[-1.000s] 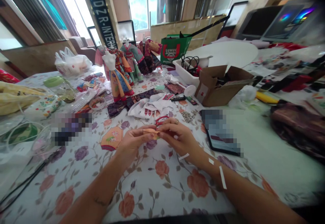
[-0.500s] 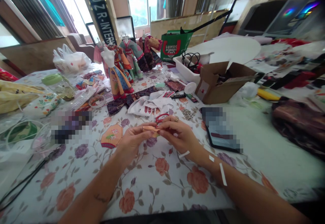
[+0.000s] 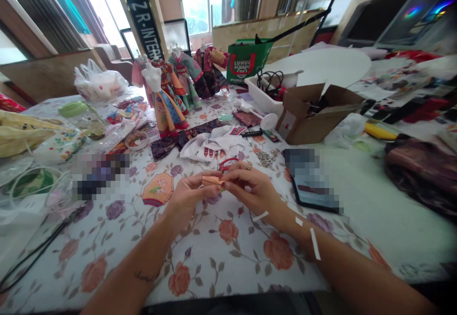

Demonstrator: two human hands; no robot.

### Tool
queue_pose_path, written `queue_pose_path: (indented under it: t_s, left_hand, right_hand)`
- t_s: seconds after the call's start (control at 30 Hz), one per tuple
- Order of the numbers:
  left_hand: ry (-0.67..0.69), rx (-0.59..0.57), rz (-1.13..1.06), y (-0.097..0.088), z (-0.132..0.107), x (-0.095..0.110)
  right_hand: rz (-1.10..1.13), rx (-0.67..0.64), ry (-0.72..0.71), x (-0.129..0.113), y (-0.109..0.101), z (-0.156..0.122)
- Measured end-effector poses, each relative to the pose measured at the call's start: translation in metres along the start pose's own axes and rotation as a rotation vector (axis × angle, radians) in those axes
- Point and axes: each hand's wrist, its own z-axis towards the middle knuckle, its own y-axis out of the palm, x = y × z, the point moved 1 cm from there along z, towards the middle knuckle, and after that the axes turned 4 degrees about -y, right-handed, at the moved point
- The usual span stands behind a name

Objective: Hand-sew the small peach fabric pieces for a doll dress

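Observation:
My left hand [image 3: 193, 193] and my right hand [image 3: 250, 190] meet over the floral tablecloth [image 3: 228, 253], pinching a small folded orange piece [image 3: 212, 181] between their fingertips. It could be fabric or paper; I cannot tell which. Just beyond my right fingers lies a small red loop [image 3: 228, 164], possibly a scissor handle. White paper strips [image 3: 314, 243] cling to my right forearm. An embroidered hexagonal cloth patch [image 3: 157, 189] lies left of my left hand, and a white embroidered cloth [image 3: 210, 147] lies ahead.
Dressed doll mannequins [image 3: 166, 110] stand beyond the cloths. To the right are a cardboard box [image 3: 303, 115], a white tray of cables [image 3: 260, 93] and a blurred phone [image 3: 312, 182]. A glass jar [image 3: 84, 122] and plastic bag [image 3: 100, 84] stand left.
The view has tilted slightly. My hands sit a little higher in the picture, still pinching the orange piece together.

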Motion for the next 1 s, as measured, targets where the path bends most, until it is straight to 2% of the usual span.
queue_pose_path:
  t_s: [0.33,0.53,0.73,1.0]
  left_hand:
    - [0.006,0.003,-0.057,0.0004,0.0015,-0.0003]
    - [0.029,-0.004,-0.079,0.0039,-0.0003,0.0008]
    - [0.072,0.017,-0.007,0.0029,0.0000,-0.0021]
    - [0.051,-0.018,-0.014,0.0064,-0.0018,0.0006]
  right_hand:
    - [0.026,-0.006,-0.017,-0.0016,0.0006,0.0005]
    - [0.084,-0.044,0.086,-0.0036,-0.0004,0.0001]
    - [0.077,-0.059,0.153,-0.0036,-0.0009,0.0002]
    - [0.111,-0.085,0.147,-0.0030,0.0011,0.0011]
